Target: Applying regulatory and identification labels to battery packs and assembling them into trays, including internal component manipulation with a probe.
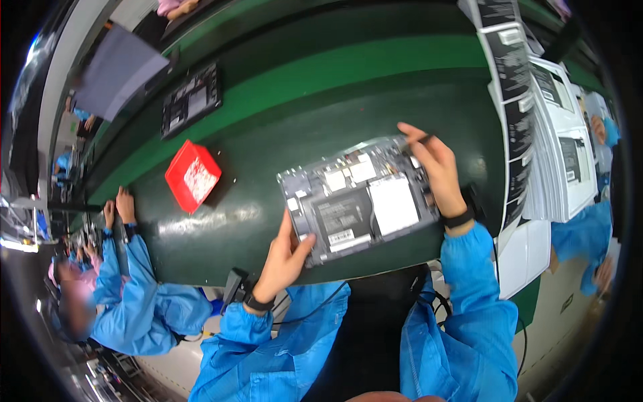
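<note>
Grey, back-off tablet [358,199] lies at the table's [221,228] near edge. Left hand [284,258] clamps its seven-o'clock corner; right hand [435,171] pinches a thin dark tool [420,140] at two o'clock. A slip could gouge exposed boards or tip the tablet off.

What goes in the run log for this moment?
left hand grips opened tablet corner | right hand holds thin tool at far edge | red tray left on green bench
</note>
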Available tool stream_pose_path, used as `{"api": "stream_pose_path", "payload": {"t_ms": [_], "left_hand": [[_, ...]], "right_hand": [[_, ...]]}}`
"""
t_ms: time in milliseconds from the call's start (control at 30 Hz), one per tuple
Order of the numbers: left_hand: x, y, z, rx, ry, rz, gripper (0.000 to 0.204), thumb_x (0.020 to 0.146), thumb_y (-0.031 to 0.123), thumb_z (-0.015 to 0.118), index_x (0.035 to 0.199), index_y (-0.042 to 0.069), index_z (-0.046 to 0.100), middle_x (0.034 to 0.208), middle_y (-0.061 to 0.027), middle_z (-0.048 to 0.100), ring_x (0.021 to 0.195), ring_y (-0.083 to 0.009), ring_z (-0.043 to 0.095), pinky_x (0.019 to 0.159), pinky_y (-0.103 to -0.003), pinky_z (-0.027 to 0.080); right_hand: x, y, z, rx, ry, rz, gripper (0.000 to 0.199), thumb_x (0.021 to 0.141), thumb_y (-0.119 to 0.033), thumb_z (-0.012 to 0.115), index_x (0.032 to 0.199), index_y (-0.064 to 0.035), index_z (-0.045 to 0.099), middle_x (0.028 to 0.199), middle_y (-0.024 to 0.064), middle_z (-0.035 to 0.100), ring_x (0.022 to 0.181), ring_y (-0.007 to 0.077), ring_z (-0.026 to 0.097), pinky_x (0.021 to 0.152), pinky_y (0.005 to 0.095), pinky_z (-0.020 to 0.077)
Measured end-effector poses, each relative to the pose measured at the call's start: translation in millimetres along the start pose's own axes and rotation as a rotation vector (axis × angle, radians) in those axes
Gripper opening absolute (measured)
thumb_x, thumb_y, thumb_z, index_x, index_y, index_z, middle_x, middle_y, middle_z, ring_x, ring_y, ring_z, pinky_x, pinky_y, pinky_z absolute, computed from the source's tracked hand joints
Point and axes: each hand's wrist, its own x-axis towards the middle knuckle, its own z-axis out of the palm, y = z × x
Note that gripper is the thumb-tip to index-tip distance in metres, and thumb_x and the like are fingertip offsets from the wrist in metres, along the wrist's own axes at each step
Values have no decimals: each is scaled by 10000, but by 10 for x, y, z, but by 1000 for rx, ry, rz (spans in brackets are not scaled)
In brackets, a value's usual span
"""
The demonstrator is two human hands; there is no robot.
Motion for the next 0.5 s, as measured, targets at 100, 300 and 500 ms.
{"api": "stream_pose_path", "payload": {"t_ms": [100,300,500], "left_hand": [[-385,170,-231,327,-59,-66,589,1004,149,702,1515,-45,484,849,-199,764,691,-231,758,634,-355,562],[125,394,-211,703,305,551,189,855,163,834,957,22,761,919,-127,746,812,-331,698,688,-402,564],[616,316,407,676,-121,542,196,883,185,809,996,32,761,920,-92,759,858,-289,718,776,-388,584]], "right_hand": [[-569,-78,126,12,82,23,197,1104,-76,483,1199,16,629,1484,202,599,1317,219,589,1109,334,467],[-1302,-73,120,-197,311,-132,159,983,-44,663,1119,38,679,1416,189,620,1340,286,570,1154,400,413],[-1618,-226,279,-86,379,-200,234,892,131,711,1102,50,646,1202,201,658,979,220,707,854,324,620]]}}
